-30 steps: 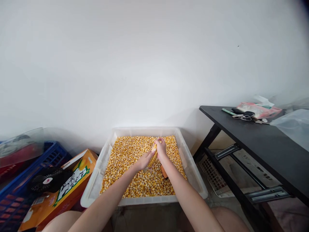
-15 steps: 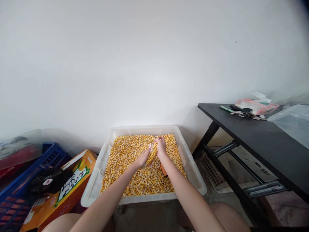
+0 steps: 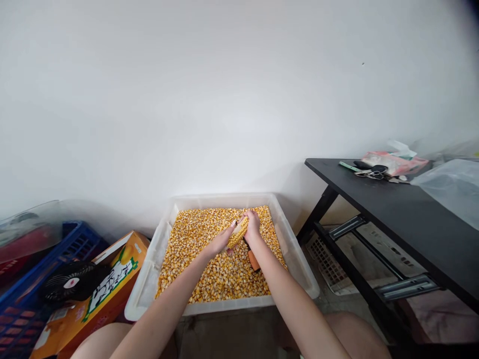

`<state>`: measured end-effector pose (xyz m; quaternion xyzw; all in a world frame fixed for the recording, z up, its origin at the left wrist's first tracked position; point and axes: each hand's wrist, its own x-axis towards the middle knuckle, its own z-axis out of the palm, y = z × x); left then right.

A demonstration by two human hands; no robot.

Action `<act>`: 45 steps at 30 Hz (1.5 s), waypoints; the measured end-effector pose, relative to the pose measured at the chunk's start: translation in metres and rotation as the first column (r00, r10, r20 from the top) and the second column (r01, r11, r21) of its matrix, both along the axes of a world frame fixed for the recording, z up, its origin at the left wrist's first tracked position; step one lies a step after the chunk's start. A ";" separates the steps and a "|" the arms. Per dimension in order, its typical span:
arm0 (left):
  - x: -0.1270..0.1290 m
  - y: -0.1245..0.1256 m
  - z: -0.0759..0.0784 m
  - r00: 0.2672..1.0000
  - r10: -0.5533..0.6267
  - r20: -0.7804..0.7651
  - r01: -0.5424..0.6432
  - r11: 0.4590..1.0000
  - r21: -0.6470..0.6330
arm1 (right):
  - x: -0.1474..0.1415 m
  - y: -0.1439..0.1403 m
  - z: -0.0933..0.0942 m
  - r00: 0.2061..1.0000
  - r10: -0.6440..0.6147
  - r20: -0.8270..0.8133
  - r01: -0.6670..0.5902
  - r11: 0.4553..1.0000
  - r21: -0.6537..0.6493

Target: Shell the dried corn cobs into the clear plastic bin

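Note:
An ear of corn (image 3: 239,233) is held between both hands, tilted, above a bed of loose corn kernels (image 3: 202,254). A pale strip without kernels runs along its upper left side. My left hand (image 3: 223,238) grips its lower end from the left. My right hand (image 3: 253,224) is closed round its upper right end. Just below my right hand, an orange-brown handle (image 3: 253,261) lies on the kernels; its far end is hidden by the hand. A white plastic tub (image 3: 149,279) holds the kernels.
To the right stands a black table (image 3: 377,199) with keys (image 3: 374,172), a tissue pack (image 3: 396,162) and a plastic bag (image 3: 452,187). A white basket (image 3: 329,264) sits beneath it. On the left are an orange box (image 3: 112,289), a black fan (image 3: 69,283) and a blue crate (image 3: 80,234).
The ear of corn has turned in my hands, and its bare pale strip now shows. My hands stay at nearly the same spot over the tub.

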<state>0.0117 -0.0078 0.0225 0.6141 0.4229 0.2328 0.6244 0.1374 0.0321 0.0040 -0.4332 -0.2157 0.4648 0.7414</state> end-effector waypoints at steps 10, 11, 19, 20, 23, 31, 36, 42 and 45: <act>-0.001 -0.005 0.005 0.995 -0.004 -0.102 0.014 0.995 0.101 | 0.005 -0.001 -0.004 0.997 -0.043 -0.072 0.040 0.998 -0.045; -0.001 -0.005 0.004 0.996 -0.002 -0.088 0.010 0.996 0.090 | 0.005 -0.001 -0.003 0.996 -0.046 -0.071 0.043 0.998 -0.043; 0.000 0.003 -0.003 0.998 0.044 0.035 -0.040 0.993 -0.114 | 0.007 -0.003 0.005 0.995 -0.044 -0.086 0.043 0.999 -0.011; 0.000 0.004 -0.002 0.999 0.025 0.042 -0.020 0.992 -0.125 | 0.008 -0.003 0.005 0.995 -0.050 -0.088 0.049 0.999 -0.011; -0.002 0.005 0.002 0.999 -0.032 -0.007 0.032 0.999 -0.023 | 0.011 -0.002 0.005 0.994 -0.077 -0.082 0.076 0.997 -0.016; 0.000 -0.001 0.004 0.979 0.105 -0.173 -0.083 0.988 0.132 | 0.002 -0.003 0.006 0.998 -0.019 -0.066 0.020 1.000 0.018; -0.002 0.001 0.011 0.989 0.126 -0.072 -0.126 0.992 0.001 | 0.005 -0.002 0.006 0.995 -0.015 -0.096 0.014 1.000 -0.005; -0.010 0.010 0.006 0.979 -0.065 -0.194 0.119 0.952 0.281 | 0.015 0.000 0.002 0.988 -0.057 -0.142 0.048 0.997 -0.065; -0.010 0.008 -0.001 0.980 -0.108 -0.166 0.136 0.976 0.168 | 0.014 -0.001 0.002 0.988 -0.038 -0.150 0.028 0.997 -0.069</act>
